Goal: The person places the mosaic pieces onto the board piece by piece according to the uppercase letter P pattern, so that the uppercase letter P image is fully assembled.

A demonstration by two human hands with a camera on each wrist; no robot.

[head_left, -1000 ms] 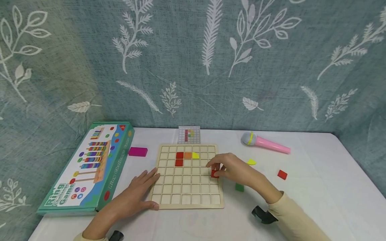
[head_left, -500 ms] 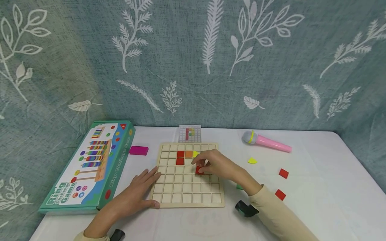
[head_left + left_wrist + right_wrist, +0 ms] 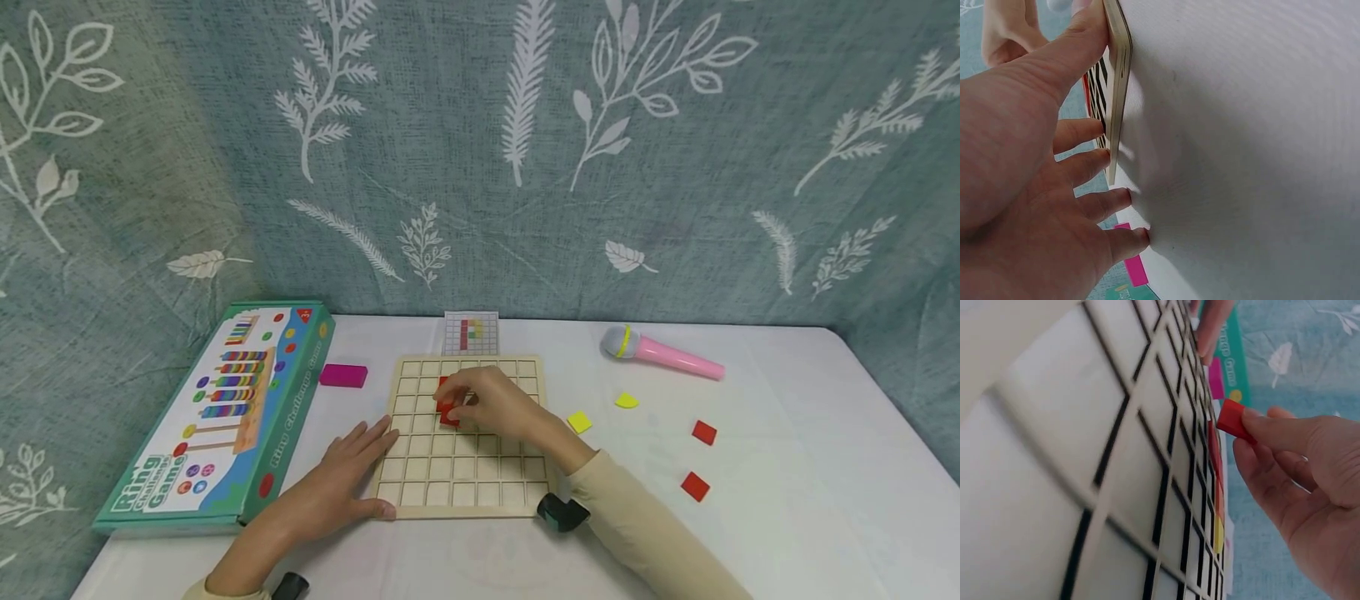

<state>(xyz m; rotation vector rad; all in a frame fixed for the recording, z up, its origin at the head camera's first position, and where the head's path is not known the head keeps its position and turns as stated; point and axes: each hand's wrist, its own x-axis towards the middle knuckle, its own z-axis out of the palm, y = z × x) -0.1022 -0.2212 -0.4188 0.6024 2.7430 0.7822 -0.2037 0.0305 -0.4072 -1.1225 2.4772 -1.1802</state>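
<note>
Left hand (image 3: 341, 479) lies flat, fingers relaxed, on the near-left edge of the wooden grid board (image 3: 465, 483) on the worktop (image 3: 787, 500). Right hand (image 3: 491, 406) pinches a red square tile (image 3: 448, 414) over the board's far-middle cells, seemingly just above them. Pink microphone (image 3: 663, 352) far right.

The right hand (image 3: 491, 408) is hovering over the far middle of the grid board (image 3: 465, 492), pinching a square tile (image 3: 448, 414) just above the cells. The left hand (image 3: 345, 471) is lying flat to its left, fingers touching the board's left edge. Left of that hand the game box (image 3: 217, 417) is lying, with a flat block (image 3: 343, 375) beyond the fingertips. Behind the right hand a pattern card (image 3: 471, 332) is standing. To its right loose tiles (image 3: 579, 422) are lying, and farther back, a toy microphone (image 3: 663, 353).
</note>
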